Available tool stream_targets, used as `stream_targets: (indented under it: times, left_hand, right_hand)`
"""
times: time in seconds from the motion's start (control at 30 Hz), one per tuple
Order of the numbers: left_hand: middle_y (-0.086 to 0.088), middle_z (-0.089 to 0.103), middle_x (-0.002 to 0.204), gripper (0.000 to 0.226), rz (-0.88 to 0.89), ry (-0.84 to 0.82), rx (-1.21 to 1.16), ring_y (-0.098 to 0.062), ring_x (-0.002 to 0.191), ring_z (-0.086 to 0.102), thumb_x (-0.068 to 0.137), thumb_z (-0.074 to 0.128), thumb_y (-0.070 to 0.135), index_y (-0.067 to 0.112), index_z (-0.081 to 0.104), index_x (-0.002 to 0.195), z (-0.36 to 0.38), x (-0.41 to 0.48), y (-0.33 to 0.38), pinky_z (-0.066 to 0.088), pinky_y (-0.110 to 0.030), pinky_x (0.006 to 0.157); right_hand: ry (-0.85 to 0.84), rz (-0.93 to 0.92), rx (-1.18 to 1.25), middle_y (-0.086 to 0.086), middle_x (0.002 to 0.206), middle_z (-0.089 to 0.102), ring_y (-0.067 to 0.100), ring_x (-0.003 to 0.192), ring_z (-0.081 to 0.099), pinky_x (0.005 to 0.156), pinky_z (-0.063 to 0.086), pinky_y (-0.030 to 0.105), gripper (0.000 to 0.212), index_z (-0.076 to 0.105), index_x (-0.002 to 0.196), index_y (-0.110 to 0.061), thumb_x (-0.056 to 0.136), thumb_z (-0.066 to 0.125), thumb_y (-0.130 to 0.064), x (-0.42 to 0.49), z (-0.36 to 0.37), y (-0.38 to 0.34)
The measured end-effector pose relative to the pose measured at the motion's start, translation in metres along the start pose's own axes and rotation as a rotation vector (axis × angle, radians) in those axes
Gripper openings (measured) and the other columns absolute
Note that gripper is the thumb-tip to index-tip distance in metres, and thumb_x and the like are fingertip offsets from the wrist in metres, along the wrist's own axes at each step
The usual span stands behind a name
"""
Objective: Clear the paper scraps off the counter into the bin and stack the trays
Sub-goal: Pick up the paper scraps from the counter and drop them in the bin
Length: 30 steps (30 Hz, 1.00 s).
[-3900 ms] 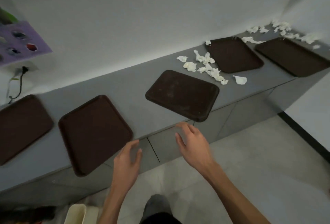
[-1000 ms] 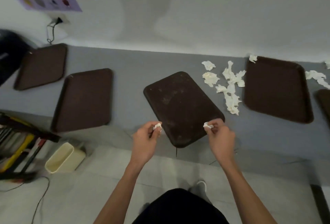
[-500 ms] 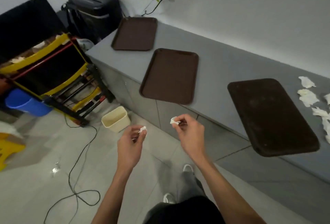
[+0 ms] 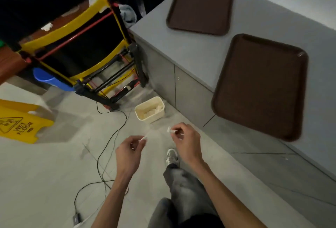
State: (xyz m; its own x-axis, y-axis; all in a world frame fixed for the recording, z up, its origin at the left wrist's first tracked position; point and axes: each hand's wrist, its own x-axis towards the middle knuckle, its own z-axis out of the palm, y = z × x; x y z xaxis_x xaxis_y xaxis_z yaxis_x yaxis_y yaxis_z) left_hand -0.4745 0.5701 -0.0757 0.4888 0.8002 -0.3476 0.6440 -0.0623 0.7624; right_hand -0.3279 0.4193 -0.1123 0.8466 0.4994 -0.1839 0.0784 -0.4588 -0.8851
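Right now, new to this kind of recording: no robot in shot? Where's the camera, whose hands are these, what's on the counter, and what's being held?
There is no machine here. A person works with bare hands, and the single picture comes from a wide-angle camera worn on their head, looking forward and down, so the arms reach in from the bottom edge. The left hand pinches the left scrap of white paper, and the right hand pinches the right scrap. On the floor ahead stands the cream bin, with some white scraps already inside. On the grey counter lie two brown trays, apart and not stacked: the far tray and the near tray, which overhangs the front edge. The yellow wet-floor sign, the yellow-and-black cart and the black cable are just surroundings.
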Motion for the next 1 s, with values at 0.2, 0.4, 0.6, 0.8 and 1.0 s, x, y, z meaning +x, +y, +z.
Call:
stream_targets:
  times: [0.2, 0.4, 0.6, 0.8, 1.0]
  left_hand:
    - [0.007, 0.076, 0.071, 0.013, -0.077, -0.042, 0.038, -0.006, 0.067, 0.072, 0.089, 0.082, 0.034, 0.025, 0.074, 0.092, 0.005, 0.13, -0.042, 0.057, -0.023, 0.067]
    - [0.007, 0.076, 0.078, 0.01, -0.076, -0.049, 0.121, -0.006, 0.073, 0.072, 0.088, 0.082, 0.027, 0.023, 0.073, 0.089, 0.052, 0.261, -0.105, 0.057, -0.026, 0.071]
    - [0.0, 0.075, 0.086, 0.01, 0.001, -0.082, 0.27, -0.014, 0.074, 0.066, 0.09, 0.078, 0.021, 0.013, 0.075, 0.095, 0.132, 0.404, -0.201, 0.043, -0.013, 0.061]
    - [-0.013, 0.074, 0.119, 0.034, -0.01, -0.291, 0.498, -0.031, 0.101, 0.073, 0.093, 0.072, 0.017, 0.013, 0.069, 0.127, 0.184, 0.474, -0.268, 0.058, -0.034, 0.087]
    - [-0.011, 0.068, 0.136, 0.04, 0.051, -0.336, 0.522, -0.031, 0.111, 0.069, 0.097, 0.065, 0.018, 0.015, 0.063, 0.137, 0.144, 0.448, -0.219, 0.051, -0.03, 0.09]
  right_hand:
    - [-0.061, 0.074, -0.042, -0.007, 0.101, 0.071, 0.002, 0.09, 0.069, 0.078, 0.059, 0.015, 0.014, 0.073, 0.104, -0.023, 0.094, 0.079, -0.016, 0.092, 0.102, 0.021]
    - [-0.058, 0.082, -0.191, -0.001, 0.106, 0.074, 0.011, 0.091, 0.071, 0.084, 0.061, 0.026, 0.014, 0.074, 0.105, -0.022, 0.093, 0.077, -0.014, 0.193, 0.199, 0.087]
    - [-0.058, 0.093, -0.369, 0.004, 0.101, 0.07, 0.023, 0.09, 0.071, 0.081, 0.062, 0.038, 0.016, 0.07, 0.103, -0.022, 0.096, 0.069, -0.008, 0.301, 0.301, 0.192]
    - [-0.287, 0.169, -0.577, 0.012, 0.127, 0.065, 0.033, 0.115, 0.067, 0.092, 0.057, 0.04, 0.039, 0.062, 0.133, -0.021, 0.098, 0.061, -0.005, 0.343, 0.351, 0.251]
    - [-0.191, 0.199, -0.533, 0.008, 0.129, 0.067, 0.032, 0.116, 0.067, 0.09, 0.061, 0.045, 0.037, 0.061, 0.133, -0.025, 0.098, 0.064, -0.013, 0.32, 0.314, 0.183]
